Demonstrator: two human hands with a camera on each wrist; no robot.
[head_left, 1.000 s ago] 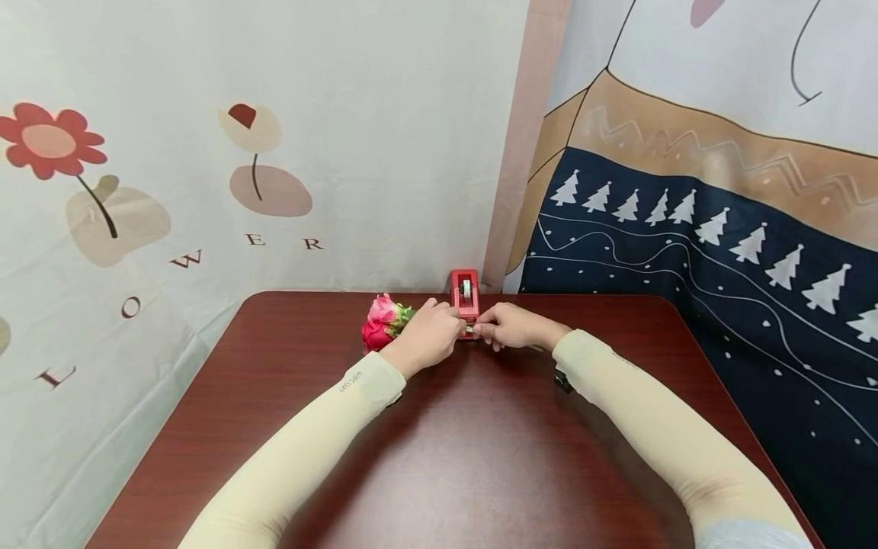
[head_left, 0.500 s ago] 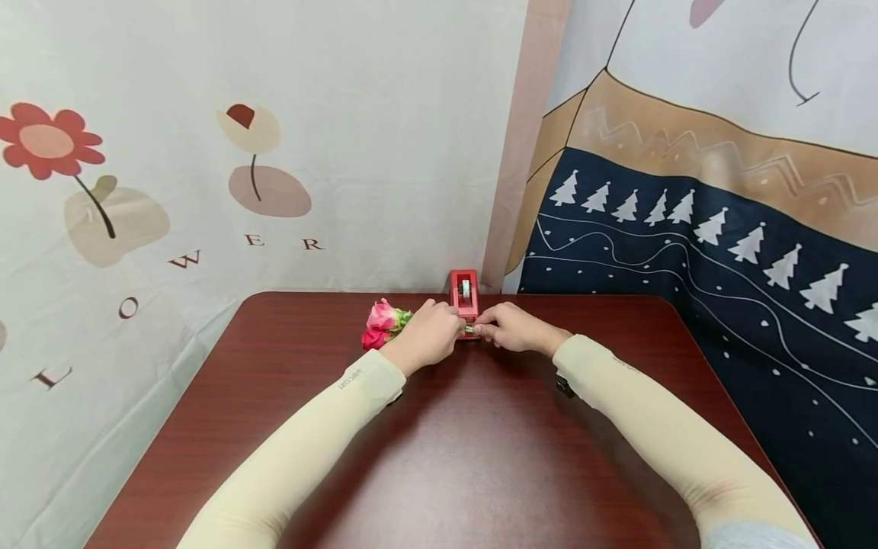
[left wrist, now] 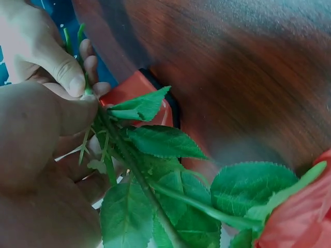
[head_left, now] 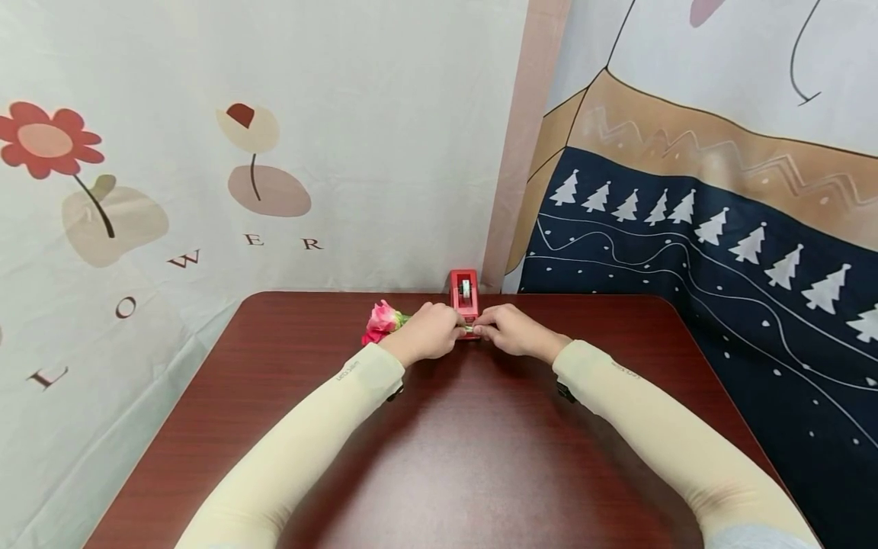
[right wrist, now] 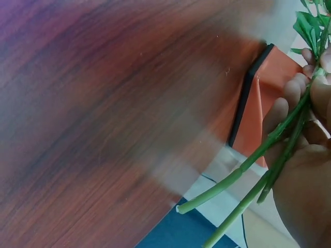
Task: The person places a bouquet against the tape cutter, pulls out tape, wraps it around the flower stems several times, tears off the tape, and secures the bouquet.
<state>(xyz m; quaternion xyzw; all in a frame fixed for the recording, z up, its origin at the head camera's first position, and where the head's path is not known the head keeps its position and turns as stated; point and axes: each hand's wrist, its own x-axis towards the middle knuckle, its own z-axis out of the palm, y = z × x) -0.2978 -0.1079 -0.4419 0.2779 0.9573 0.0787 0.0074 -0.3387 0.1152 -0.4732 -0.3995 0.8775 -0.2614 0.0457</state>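
In the head view, an artificial pink rose [head_left: 382, 316] and a red rose [head_left: 370, 337] lie left of my left hand [head_left: 428, 333], which grips their leafy stems. My right hand [head_left: 511, 329] pinches the same stems a little to the right. Bare stem ends [right wrist: 214, 190] stick out past my right hand in the right wrist view. A small pale patch, perhaps tape, shows on the stems at the thumbs. Just behind the hands stands a red tape dispenser [head_left: 469, 311] with a roll in it. Green leaves [left wrist: 165, 142] spread beside my left fingers.
The dark reddish wooden table [head_left: 480, 450] reaches back to a pale curtain [head_left: 384, 152] printed with flowers and letters. A navy and tan cloth with white trees [head_left: 658, 244] hangs at the right.
The rose heads have turned and sunk slightly, the red one now more hidden behind the left forearm. Both hands stay nearly in place on the stems. The dispenser has not moved.
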